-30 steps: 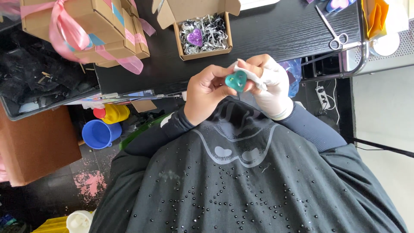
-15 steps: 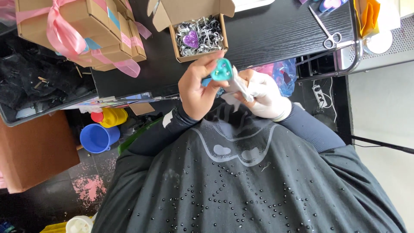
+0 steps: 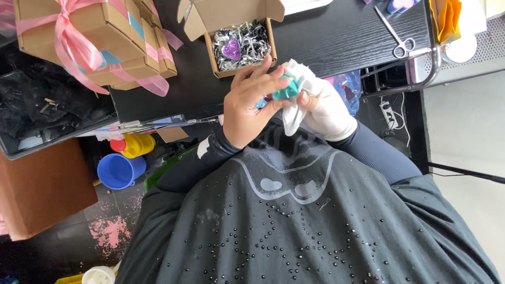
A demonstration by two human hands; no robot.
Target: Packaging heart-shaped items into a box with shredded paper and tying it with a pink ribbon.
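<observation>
Partly hiding between two hands, just above the black table (image 3: pixel 336 37) edge: one small teal object (image 3: pixel 286 92), shape hard to make out. Left hand (image 3: pixel 247 108) curling bare fingers around it; right hand (image 3: pixel 329 110), gloved in white, gripping one white cloth (image 3: pixel 294 113) against it. Lying behind: one open cardboard box (image 3: pixel 239 18) holding one purple glitter heart (image 3: pixel 231 50); one pair of scissors (image 3: pixel 394 34); ribboned boxes (image 3: pixel 94 31), cut off, count unclear.

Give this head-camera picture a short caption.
Two hands, left and gloved right, wipe a teal piece with cloth.
</observation>
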